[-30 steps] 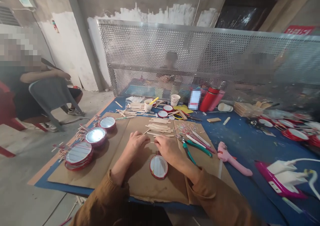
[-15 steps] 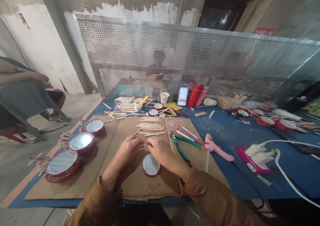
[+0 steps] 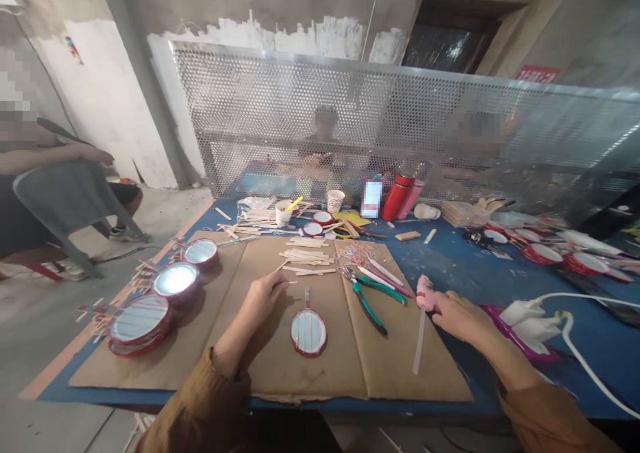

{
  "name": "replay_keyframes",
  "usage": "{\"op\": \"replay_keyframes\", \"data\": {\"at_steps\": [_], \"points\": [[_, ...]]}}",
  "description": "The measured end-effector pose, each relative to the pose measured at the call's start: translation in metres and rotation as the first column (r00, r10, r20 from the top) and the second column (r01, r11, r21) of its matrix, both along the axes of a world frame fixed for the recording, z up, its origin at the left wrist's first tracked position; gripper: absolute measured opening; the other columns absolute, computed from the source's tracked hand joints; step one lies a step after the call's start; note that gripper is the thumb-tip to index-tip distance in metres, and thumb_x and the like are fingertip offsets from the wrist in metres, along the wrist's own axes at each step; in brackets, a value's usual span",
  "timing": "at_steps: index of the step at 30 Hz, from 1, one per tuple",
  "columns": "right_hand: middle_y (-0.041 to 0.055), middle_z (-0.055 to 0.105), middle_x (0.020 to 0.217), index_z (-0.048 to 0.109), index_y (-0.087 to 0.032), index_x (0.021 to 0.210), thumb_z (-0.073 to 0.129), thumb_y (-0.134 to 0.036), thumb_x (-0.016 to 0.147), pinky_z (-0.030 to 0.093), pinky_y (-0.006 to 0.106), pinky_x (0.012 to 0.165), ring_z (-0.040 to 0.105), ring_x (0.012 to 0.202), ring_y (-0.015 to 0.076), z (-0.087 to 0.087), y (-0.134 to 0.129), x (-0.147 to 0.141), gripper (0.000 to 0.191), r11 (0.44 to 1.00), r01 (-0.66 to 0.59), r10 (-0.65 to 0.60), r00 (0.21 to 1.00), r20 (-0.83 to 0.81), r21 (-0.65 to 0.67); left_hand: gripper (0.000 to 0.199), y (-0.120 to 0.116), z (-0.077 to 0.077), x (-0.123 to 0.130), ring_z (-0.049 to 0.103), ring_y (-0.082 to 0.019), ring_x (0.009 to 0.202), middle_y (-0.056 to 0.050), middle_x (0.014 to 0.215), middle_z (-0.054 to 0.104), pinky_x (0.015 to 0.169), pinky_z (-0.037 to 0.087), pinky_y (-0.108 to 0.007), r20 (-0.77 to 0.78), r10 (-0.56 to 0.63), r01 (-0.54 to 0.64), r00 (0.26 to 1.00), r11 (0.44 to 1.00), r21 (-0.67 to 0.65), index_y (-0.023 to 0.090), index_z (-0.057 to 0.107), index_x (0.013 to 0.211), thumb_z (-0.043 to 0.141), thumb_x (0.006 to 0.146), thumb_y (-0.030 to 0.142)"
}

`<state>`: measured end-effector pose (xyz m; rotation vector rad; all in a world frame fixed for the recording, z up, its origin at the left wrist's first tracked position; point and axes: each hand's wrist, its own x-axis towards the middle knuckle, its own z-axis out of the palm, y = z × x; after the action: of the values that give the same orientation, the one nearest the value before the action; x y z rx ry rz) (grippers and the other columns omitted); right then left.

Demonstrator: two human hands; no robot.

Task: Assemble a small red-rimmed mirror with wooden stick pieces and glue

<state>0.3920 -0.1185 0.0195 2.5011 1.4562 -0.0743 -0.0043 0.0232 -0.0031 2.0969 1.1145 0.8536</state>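
My left hand (image 3: 261, 299) pinches a thin wooden stick (image 3: 291, 282) above the cardboard (image 3: 335, 376). Out at the right, my right hand (image 3: 457, 316) is wrapped round the handle of a pink glue gun (image 3: 426, 293), with a clear glue stick (image 3: 419, 346) beside it. Between my hands, a small round drum-like piece (image 3: 309, 333) with a red rim and a short neck lies flat on the cardboard. Several wooden sticks (image 3: 307, 256) lie beyond it. Green-handled pliers (image 3: 370, 306) rest to their right.
Stacked red-rimmed pieces (image 3: 140, 319) line the left side. A purple power strip (image 3: 540, 353) with white plugs sits at the right. Cups (image 3: 284, 213), a phone (image 3: 371, 198) and a red bottle (image 3: 399, 197) stand at the back before a perforated metal screen (image 3: 270, 93). A person sits at far left.
My right hand has left the spot beside my left hand and moved right onto the glue gun. The neck of the small round piece is now uncovered. The view has shifted slightly.
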Motion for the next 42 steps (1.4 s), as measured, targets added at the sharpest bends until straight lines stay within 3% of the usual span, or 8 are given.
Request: {"op": "replay_keyframes", "data": {"at_steps": [6,11,17,20,23,27,33,42], "points": [[0.0208,0.061,0.094,0.058,-0.017,0.077,0.052,-0.026,0.074,0.04,0.036,0.075,0.06,0.093,0.0318,-0.008,0.005,0.022,0.01,0.998,-0.039,0.044,0.993,-0.111,0.047,0.018,0.002,-0.004,0.002,0.057,-0.012,0.05,0.001,0.055,0.064,0.05,0.044,-0.021,0.179,0.018,0.021,0.984,0.977,-0.212,0.02,0.053,0.066,0.044,0.08,0.026],[0.0149,0.064,0.083,0.056,-0.021,0.076,0.053,-0.037,0.07,0.042,0.04,0.069,0.061,0.083,0.0345,-0.008,-0.013,0.032,0.017,0.947,0.093,0.01,0.948,-0.319,0.307,0.015,0.004,-0.003,0.004,0.056,-0.011,0.048,0.001,0.054,0.064,0.047,0.044,-0.02,0.225,0.062,0.003,0.972,0.96,-0.28,0.02,0.053,0.066,0.045,0.078,0.024],[0.0039,0.058,0.06,0.057,-0.025,0.079,0.059,-0.051,0.068,0.039,0.036,0.053,0.055,0.054,0.0235,0.012,-0.022,-0.009,0.029,0.626,0.469,0.072,0.761,-0.645,0.623,0.015,0.001,-0.001,0.004,0.055,-0.012,0.047,0.001,0.053,0.063,0.047,0.043,-0.021,0.248,0.055,0.02,0.967,0.957,-0.289,0.019,0.052,0.065,0.047,0.077,0.027],[0.0021,0.056,0.059,0.061,-0.021,0.075,0.074,-0.049,0.057,0.041,0.028,0.048,0.052,0.053,0.0161,0.032,-0.012,-0.056,0.036,0.528,0.662,0.317,0.428,-0.846,0.533,0.017,0.0,-0.002,0.004,0.056,-0.012,0.048,0.001,0.053,0.062,0.049,0.044,-0.021,0.294,0.047,0.04,0.955,0.959,-0.282,0.019,0.051,0.065,0.047,0.078,0.029],[0.0014,0.061,0.069,0.063,-0.02,0.078,0.082,-0.047,0.048,0.043,0.023,0.043,0.055,0.054,0.0134,0.045,0.001,-0.109,0.044,0.576,0.74,0.405,0.113,-0.907,0.349,0.017,0.001,-0.004,0.005,0.055,-0.012,0.047,0.001,0.053,0.062,0.047,0.043,-0.021,0.305,0.049,0.045,0.951,0.955,-0.294,0.02,0.051,0.064,0.047,0.078,0.03],[0.0051,0.064,0.075,0.062,-0.019,0.092,0.078,-0.045,0.06,0.032,0.017,0.033,0.057,0.056,0.0144,0.038,0.016,-0.17,0.044,0.714,0.586,0.534,-0.101,-0.839,0.384,0.019,0.003,-0.005,0.006,0.054,-0.011,0.045,0.002,0.051,0.061,0.047,0.042,-0.02,0.315,0.068,0.034,0.947,0.951,-0.308,0.02,0.05,0.063,0.047,0.078,0.03],[0.0016,0.058,0.06,0.064,-0.016,0.078,0.073,-0.05,0.067,0.028,0.019,0.036,0.037,0.039,0.0054,0.011,0.029,-0.218,0.037,0.818,0.392,0.529,-0.225,-0.818,0.421,0.019,-0.002,0.001,0.007,0.056,-0.011,0.046,0.003,0.05,0.059,0.048,0.042,-0.02,0.33,0.109,-0.006,0.938,0.955,-0.297,0.021,0.047,0.061,0.048,0.078,0.028],[0.0023,0.057,0.06,0.065,-0.017,0.07,0.075,-0.052,0.061,0.027,0.019,0.039,0.042,0.046,0.0081,-0.008,0.029,-0.221,0.037,0.861,0.358,0.461,-0.248,-0.852,0.361,0.022,-0.006,0.003,0.01,0.06,-0.013,0.055,0.002,0.058,0.064,0.056,0.044,-0.023,0.259,0.097,-0.034,0.961,0.971,-0.238,0.02,0.05,0.062,0.047,0.081,0.031]]}}
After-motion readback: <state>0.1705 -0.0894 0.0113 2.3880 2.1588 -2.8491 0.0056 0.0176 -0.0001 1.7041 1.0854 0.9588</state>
